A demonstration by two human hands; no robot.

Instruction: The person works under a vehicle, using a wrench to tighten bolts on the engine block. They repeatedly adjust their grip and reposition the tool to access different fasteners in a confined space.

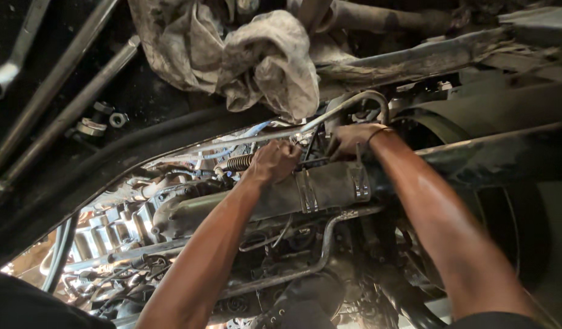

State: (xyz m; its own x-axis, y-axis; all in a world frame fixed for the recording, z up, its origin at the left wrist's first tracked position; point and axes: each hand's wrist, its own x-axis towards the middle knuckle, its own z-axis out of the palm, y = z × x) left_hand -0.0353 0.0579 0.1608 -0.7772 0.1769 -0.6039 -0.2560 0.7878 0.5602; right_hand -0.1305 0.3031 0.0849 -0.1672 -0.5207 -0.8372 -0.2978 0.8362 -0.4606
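Both hands work deep in an engine bay, just above a dark cylindrical component [281, 192] bound by two metal band clamps [308, 192]. The left hand [272, 161] is curled into a fist at the cylinder's upper edge, fingers closed around something small near a coil spring [237, 162] that lies just to its left; what it grips is hidden by the knuckles. The right hand [353, 139], with a thin band at the wrist, presses its fingers down behind the cylinder near the right-hand clamp; whether it holds anything cannot be told. A bent metal pipe [360, 97] arcs over the right hand, and a thinner tube [326, 240] runs below the cylinder. A grimy rag [256, 58] is draped above the hands. Far to the upper left of the cylinder lie a spanner [16, 52] and some nuts [104, 122].
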